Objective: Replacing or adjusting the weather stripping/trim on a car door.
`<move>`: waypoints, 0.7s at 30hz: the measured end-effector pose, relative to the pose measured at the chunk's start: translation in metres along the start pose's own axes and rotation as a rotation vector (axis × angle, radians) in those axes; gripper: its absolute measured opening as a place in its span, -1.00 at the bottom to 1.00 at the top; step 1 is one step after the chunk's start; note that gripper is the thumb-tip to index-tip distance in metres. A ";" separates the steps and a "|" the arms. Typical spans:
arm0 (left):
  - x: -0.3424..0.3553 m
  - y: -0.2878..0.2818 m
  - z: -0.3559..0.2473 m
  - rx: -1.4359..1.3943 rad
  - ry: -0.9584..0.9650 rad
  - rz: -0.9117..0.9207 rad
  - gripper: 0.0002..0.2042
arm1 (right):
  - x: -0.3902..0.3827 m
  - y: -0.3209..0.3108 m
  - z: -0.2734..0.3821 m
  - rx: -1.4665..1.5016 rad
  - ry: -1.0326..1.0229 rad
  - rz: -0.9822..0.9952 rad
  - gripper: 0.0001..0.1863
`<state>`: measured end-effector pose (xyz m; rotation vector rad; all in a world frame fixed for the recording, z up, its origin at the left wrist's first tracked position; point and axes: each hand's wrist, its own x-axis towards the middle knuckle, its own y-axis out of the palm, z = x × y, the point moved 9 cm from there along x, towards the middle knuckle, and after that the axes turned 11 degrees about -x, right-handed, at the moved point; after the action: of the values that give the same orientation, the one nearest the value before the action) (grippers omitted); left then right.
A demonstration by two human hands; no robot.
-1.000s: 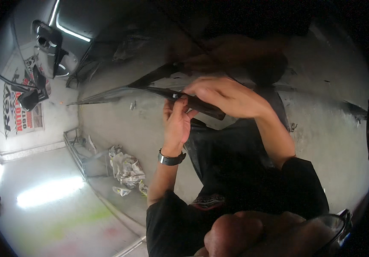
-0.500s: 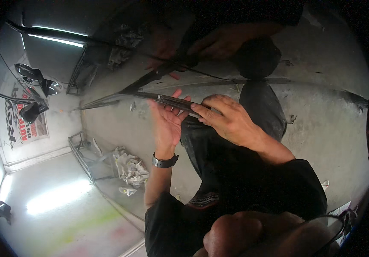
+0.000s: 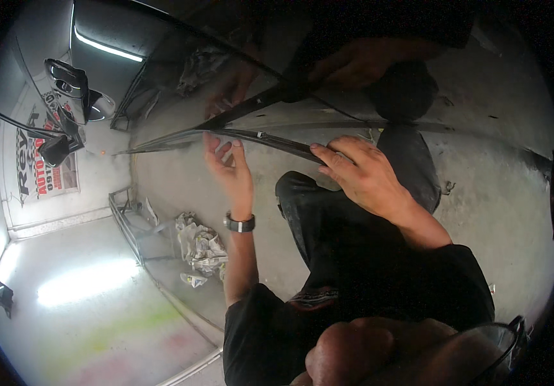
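Observation:
A long, narrow black trim strip point(image 3: 285, 145) with a small light clip on it slants out from the glossy dark car panel point(image 3: 328, 83). Its far left end meets the panel, while its right end tilts toward me. Around that right end my right hand point(image 3: 367, 174) is closed, fingers on top. Farther left, my left hand point(image 3: 230, 174), a black watch point(image 3: 240, 223) on its wrist, has its fingers curled up against the strip, thumb a little apart. The strip and panel partly hide those fingertips. Reflections of both hands show in the panel.
A car side mirror point(image 3: 68, 87) juts out at the upper left. Crumpled paper point(image 3: 200, 244) lies on the floor beside a metal frame point(image 3: 124, 222). A printed banner point(image 3: 45, 154) hangs on the wall at the left. My bent knee point(image 3: 296, 193) is below the strip.
My left hand has slid left and slightly up along the strip, its fingers curling from an outstretched palm. My right hand stays on the right end, shifted slightly right. The view has turned a little.

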<state>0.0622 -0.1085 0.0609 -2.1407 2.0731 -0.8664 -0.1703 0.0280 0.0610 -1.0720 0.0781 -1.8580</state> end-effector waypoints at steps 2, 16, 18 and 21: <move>0.016 -0.009 -0.011 0.061 0.032 0.067 -0.37 | 0.001 -0.001 -0.001 -0.019 -0.002 -0.009 -0.54; 0.070 -0.001 -0.042 0.522 0.244 0.613 -0.74 | 0.000 0.001 0.003 -0.014 -0.052 0.031 -0.58; 0.073 0.001 -0.027 0.369 0.044 0.676 -0.74 | 0.001 0.001 0.002 -0.007 -0.045 0.032 -0.59; 0.076 0.003 -0.028 0.459 0.137 0.695 -0.74 | 0.001 0.001 -0.003 -0.044 -0.019 0.034 -0.59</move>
<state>0.0441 -0.1703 0.1103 -1.0536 2.1591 -1.2238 -0.1721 0.0254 0.0597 -1.1119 0.1265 -1.8228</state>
